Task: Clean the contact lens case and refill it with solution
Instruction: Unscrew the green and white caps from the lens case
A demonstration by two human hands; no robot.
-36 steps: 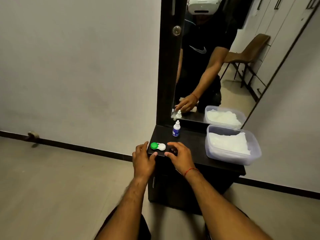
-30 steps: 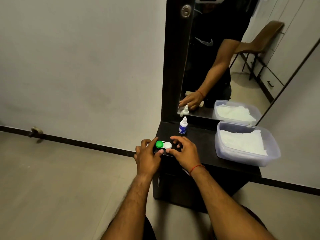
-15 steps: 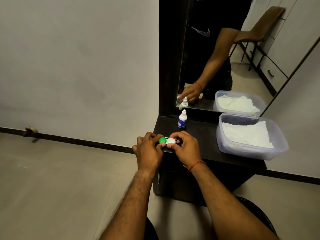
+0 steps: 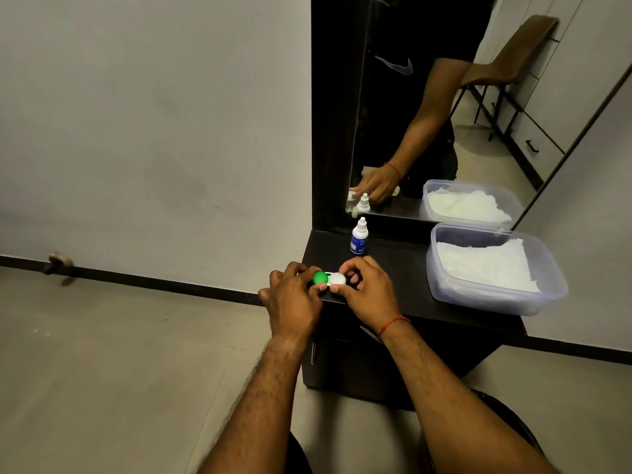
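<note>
contact lens case [image 4: 329, 279]: 2 round caps, green and white | left hand [image 4: 293, 297] pinches green | right hand [image 4: 367, 291] pinches white

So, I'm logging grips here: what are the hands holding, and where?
The contact lens case: left hand grips the green cap, right hand the white cap.

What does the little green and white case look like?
The lens case is small plastic with two round caps side by side, both on: a green cap left, a white cap right. It is at the front edge of the dark counter. The left hand pinches the green side, the right hand the white.
</note>
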